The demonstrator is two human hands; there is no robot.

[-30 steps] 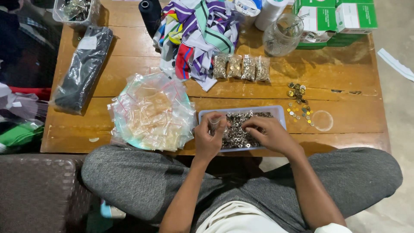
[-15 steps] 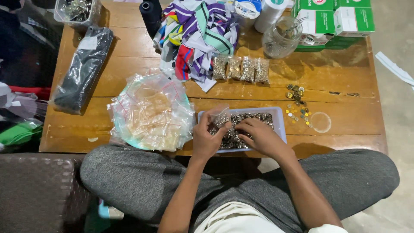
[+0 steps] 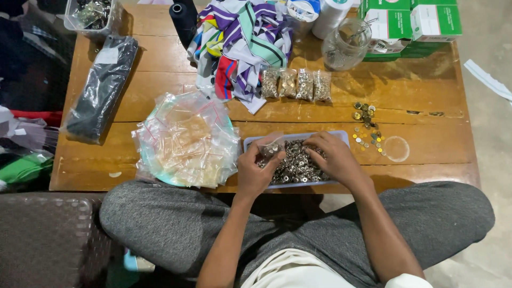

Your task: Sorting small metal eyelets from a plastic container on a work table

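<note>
A shallow lilac tray (image 3: 344, 137) at the table's near edge is full of small silver metal rings (image 3: 296, 168). My left hand (image 3: 256, 168) pinches a small clear plastic bag (image 3: 270, 147) above the tray's left end; a few rings seem to be inside it. My right hand (image 3: 333, 154) rests on the pile of rings with its fingers curled over them, close to the bag's mouth. Whether that hand holds any rings is hidden by the fingers.
A heap of empty clear zip bags (image 3: 186, 141) lies left of the tray. Filled small bags (image 3: 296, 84) sit in a row behind it, beside striped fabric (image 3: 240, 40). Loose gold rings (image 3: 368, 130), a round lid (image 3: 396, 149), a glass jar (image 3: 346, 44), green boxes (image 3: 410, 24) and a black packet (image 3: 101, 88) surround them.
Both hands have shifted a little within the tray. The left hand has lifted the small bag higher, and the right hand has moved toward its opening.
</note>
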